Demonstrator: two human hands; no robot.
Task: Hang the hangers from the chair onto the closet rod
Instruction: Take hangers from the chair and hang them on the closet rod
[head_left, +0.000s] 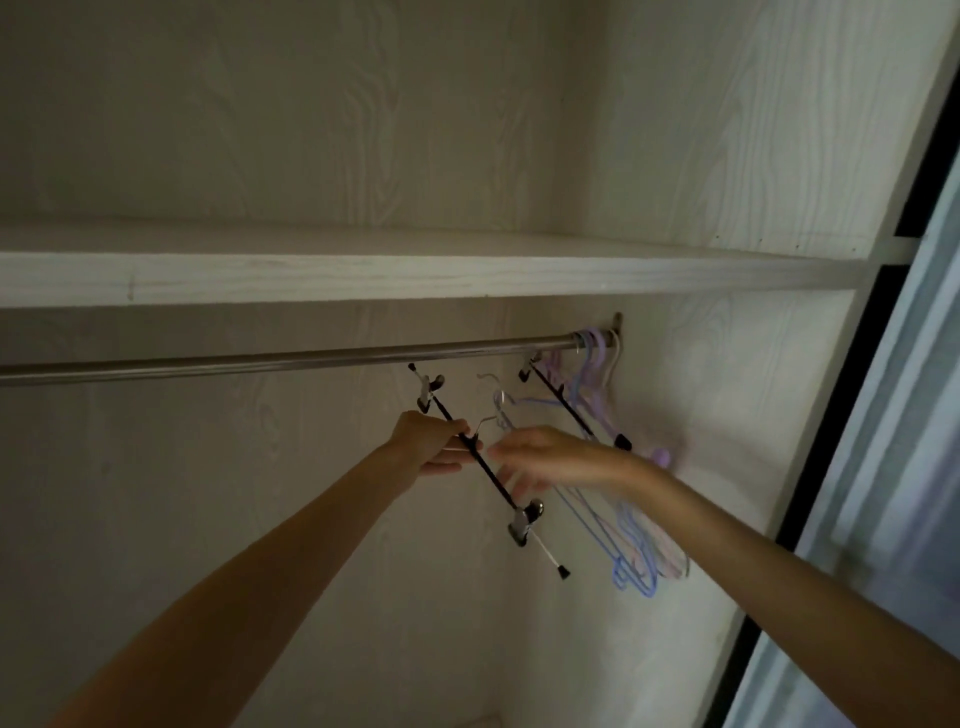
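Overhead, black clip hanger (480, 462) with metal clips, tilted, below the rod (285, 359).

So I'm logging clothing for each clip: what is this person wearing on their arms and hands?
Nothing shows: the left hand and right hand are bare, with no gloves, rings, watch or bracelets visible. Both forearms are uncovered, with no sleeve in view.

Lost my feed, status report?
Left hand grips clip hanger below rod. Right hand holds blue hangers. Hung hangers crowd right end.
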